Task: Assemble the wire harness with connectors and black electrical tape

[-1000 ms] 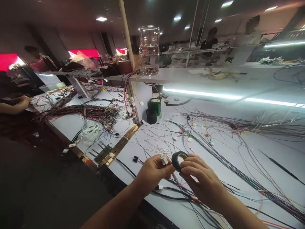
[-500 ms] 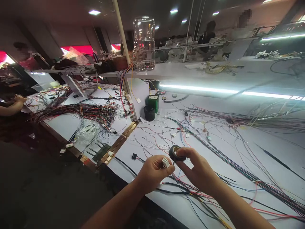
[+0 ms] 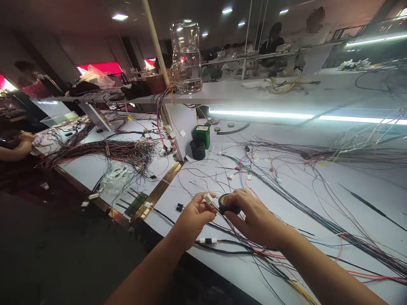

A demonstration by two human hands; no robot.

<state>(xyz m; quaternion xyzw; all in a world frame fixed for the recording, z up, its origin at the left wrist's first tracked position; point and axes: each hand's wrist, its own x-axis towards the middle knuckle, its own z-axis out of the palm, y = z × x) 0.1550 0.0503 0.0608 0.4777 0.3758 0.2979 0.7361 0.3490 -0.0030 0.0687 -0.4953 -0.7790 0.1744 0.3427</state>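
Between the fingers of my left hand (image 3: 194,220) is a small white plastic connector (image 3: 208,198), held up over the bench with wires running from it toward the right. My right hand (image 3: 251,214) grips a roll of black tape (image 3: 224,204) close beside the connector, its fingers over the roll's side. Whether a strip of tape joins roll and wires I cannot tell. Under my hands lie loose wires and a black-sleeved cable with a white and black connector (image 3: 208,241). A small black connector (image 3: 179,207) lies left of my left hand.
A green box (image 3: 202,136) and a black cup (image 3: 197,149) stand by the divider. Long wire bundles (image 3: 286,197) cross the right side. A pronged fixture (image 3: 133,203) sits at the front left edge. A clear jug (image 3: 187,57) stands on the shelf. Another person's hand (image 3: 25,142) is at far left.
Both hands have shifted slightly left and up. My left hand has turned the connector and its fingers have loosened; my right hand has rolled over the tape, palm more downward.
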